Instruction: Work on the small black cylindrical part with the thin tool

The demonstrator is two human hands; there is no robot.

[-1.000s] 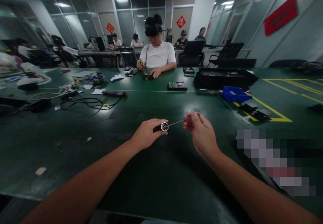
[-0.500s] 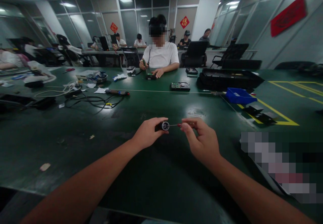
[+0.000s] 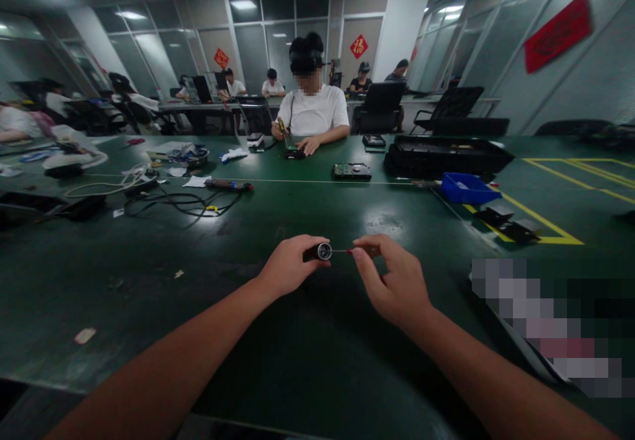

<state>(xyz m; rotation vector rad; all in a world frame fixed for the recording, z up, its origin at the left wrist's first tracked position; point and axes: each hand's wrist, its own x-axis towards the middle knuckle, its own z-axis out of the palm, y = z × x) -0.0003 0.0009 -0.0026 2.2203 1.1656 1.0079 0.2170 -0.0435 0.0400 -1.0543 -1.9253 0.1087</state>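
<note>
My left hand [image 3: 288,266] is closed round a small black cylinder with a shiny metal end [image 3: 320,251], held just above the green table [image 3: 149,294]. My right hand [image 3: 391,280] pinches a thin tool with a reddish handle [image 3: 360,252]; its slim metal shaft [image 3: 338,251] points left and meets the cylinder's metal end. The two hands are close together in the middle of the view.
Across the table a person in a white shirt [image 3: 312,110] works on a small device. A hard drive [image 3: 352,171], a black case [image 3: 446,154], a blue tray [image 3: 466,187], black cables [image 3: 173,202] and a screwdriver [image 3: 229,185] lie further back. More people sit at far desks.
My right hand has moved left towards my left hand, so the tool's shaft now reaches the cylinder's end. The left hand has stayed almost still.
</note>
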